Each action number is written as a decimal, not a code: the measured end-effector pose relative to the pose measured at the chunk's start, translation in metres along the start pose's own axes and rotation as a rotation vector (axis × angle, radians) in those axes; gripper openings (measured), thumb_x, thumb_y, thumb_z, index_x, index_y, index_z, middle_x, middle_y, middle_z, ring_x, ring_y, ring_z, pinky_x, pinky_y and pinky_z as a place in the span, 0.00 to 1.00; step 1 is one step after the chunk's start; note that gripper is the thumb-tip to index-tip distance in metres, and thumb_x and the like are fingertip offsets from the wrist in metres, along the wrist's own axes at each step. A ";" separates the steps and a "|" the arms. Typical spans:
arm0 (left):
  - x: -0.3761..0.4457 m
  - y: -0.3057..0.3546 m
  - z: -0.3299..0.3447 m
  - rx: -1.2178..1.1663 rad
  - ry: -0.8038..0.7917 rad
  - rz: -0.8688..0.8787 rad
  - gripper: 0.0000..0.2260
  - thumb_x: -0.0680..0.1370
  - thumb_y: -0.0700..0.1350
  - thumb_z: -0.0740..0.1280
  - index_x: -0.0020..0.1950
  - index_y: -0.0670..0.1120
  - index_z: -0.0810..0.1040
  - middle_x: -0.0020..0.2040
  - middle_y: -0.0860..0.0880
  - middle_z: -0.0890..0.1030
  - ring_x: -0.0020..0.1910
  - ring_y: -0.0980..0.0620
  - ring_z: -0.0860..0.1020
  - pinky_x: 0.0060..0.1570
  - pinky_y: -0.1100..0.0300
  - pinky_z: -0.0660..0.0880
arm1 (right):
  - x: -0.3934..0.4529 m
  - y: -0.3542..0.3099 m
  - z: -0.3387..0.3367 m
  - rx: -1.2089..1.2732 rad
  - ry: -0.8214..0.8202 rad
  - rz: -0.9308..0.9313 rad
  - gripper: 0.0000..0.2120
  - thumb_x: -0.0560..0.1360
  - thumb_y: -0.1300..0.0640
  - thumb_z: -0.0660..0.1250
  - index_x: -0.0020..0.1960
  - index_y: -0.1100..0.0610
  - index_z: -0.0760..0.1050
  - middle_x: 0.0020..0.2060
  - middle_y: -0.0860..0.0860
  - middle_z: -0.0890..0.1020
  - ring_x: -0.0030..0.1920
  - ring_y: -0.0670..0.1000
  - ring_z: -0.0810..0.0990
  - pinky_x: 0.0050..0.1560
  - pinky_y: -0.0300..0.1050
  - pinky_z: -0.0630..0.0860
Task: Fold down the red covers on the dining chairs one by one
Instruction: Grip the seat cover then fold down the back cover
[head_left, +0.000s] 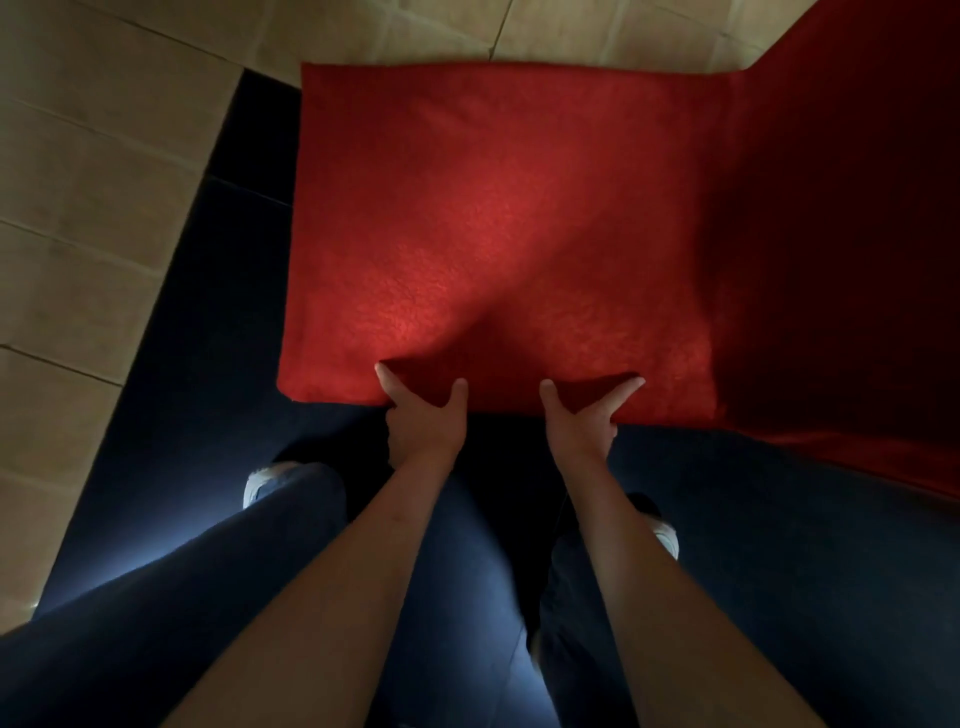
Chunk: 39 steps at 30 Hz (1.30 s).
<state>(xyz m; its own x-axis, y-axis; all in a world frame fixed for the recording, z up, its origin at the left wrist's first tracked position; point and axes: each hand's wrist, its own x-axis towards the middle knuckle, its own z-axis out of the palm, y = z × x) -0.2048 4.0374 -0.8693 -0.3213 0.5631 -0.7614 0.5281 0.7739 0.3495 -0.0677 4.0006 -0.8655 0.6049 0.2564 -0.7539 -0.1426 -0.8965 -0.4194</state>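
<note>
Below me, across the chair seat, lies the red cover (493, 234), spread flat, its near edge bunched where I hold it. My left hand (423, 421) pinches that edge, thumb on top and fingers (387, 376) curled round the fabric; my right hand (587, 415) grips it just beside (same hold). More red cloth (841, 260) rises at the right. Tan floor tiles (93, 156) show at the left and beyond the cover.
</note>
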 end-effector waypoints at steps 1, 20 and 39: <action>0.000 0.000 -0.002 -0.007 -0.011 0.007 0.45 0.76 0.61 0.65 0.78 0.53 0.35 0.69 0.40 0.70 0.65 0.41 0.73 0.61 0.52 0.70 | -0.001 0.000 -0.003 0.004 -0.011 0.000 0.54 0.73 0.40 0.70 0.73 0.37 0.26 0.74 0.68 0.54 0.67 0.63 0.71 0.52 0.49 0.67; 0.011 -0.015 0.001 -0.275 0.202 0.042 0.43 0.75 0.58 0.68 0.79 0.50 0.43 0.68 0.40 0.72 0.64 0.40 0.73 0.66 0.49 0.70 | 0.018 0.018 -0.027 0.096 -0.025 -0.117 0.50 0.74 0.40 0.68 0.74 0.37 0.28 0.69 0.69 0.63 0.35 0.47 0.67 0.43 0.48 0.69; 0.037 -0.010 0.045 -0.696 0.220 0.014 0.54 0.68 0.55 0.77 0.72 0.69 0.33 0.68 0.45 0.66 0.54 0.47 0.77 0.41 0.52 0.80 | 0.050 0.023 0.002 0.511 0.088 -0.090 0.55 0.68 0.46 0.77 0.72 0.29 0.34 0.55 0.54 0.69 0.37 0.41 0.70 0.29 0.34 0.63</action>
<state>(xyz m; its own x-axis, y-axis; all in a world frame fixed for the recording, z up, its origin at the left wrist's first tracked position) -0.1868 4.0376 -0.9250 -0.5076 0.5630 -0.6522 -0.0647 0.7299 0.6805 -0.0421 3.9934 -0.9133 0.6925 0.2731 -0.6677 -0.4377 -0.5767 -0.6898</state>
